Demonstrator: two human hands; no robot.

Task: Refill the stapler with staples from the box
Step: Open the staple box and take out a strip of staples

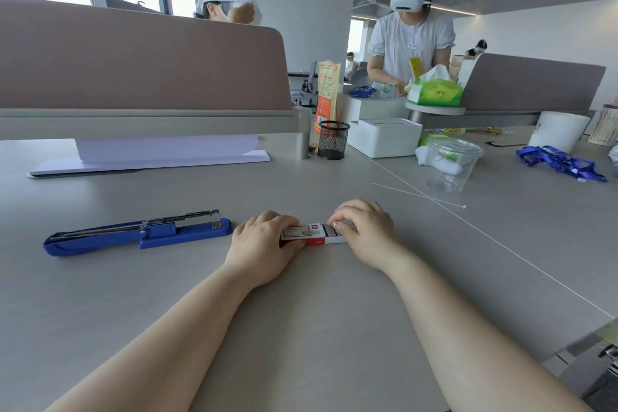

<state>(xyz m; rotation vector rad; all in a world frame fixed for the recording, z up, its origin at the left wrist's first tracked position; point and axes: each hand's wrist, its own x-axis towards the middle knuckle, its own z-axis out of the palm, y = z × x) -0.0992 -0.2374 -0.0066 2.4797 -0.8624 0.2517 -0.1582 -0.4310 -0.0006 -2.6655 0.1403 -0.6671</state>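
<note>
A small red and white staple box [306,233] lies on the grey desk in front of me. My left hand [264,246] grips its sleeve at the left end. My right hand [366,232] pinches the inner tray, which sticks out of the sleeve to the right. What lies in the tray is hidden under my fingers. To the left, apart from both hands, a blue stapler [140,232] lies flung open, its metal staple channel facing up.
A black mesh pen cup [332,140] and a white box [384,137] stand further back. A clear plastic cup [451,164] and blue lanyards [561,164] lie at the right. Thin white cable ties [418,194] rest behind the hands. A person stands beyond the divider.
</note>
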